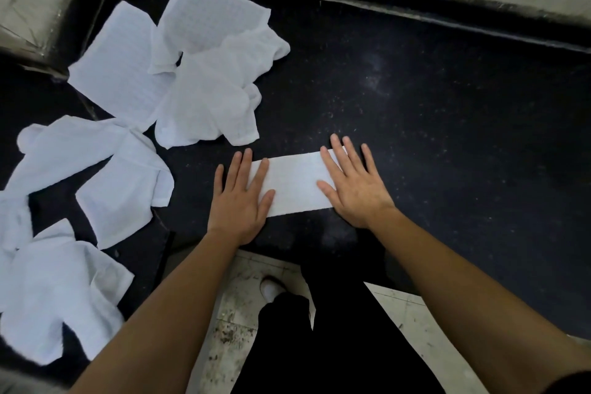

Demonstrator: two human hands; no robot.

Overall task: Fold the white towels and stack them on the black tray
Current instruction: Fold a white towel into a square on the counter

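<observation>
I have both hands flat on one towel [294,182], which lies as a long narrow strip on the black counter [447,137] right in front of me. My left hand [238,201] covers its left end and my right hand [351,189] its right end. The fingers of both are straight and spread, pressing down and gripping nothing. I judge the point is to flatten the crease and pin the strip so it lies even before its ends are brought together, since thin cloth like this would likely spring open otherwise. This towel looks partly folded, not finished.

To my left the other towels are loose. A heap [204,83] sits at the back, just beyond the left hand, with flatter sheets lying partly under crumpled ones. A second bunch [96,176] lies nearer me and trails off the left edge of view. None of them looks folded. The nearest corner of the heap is close to the strip's left end but apart from it, so it shouldn't snag a fold.

I can't pick out the tray. Everything under the cloths is black, and an edge beneath the nearer bunch might be its rim, or not. Below my arms I see tiled floor [236,313] and a shoe [271,288].
</observation>
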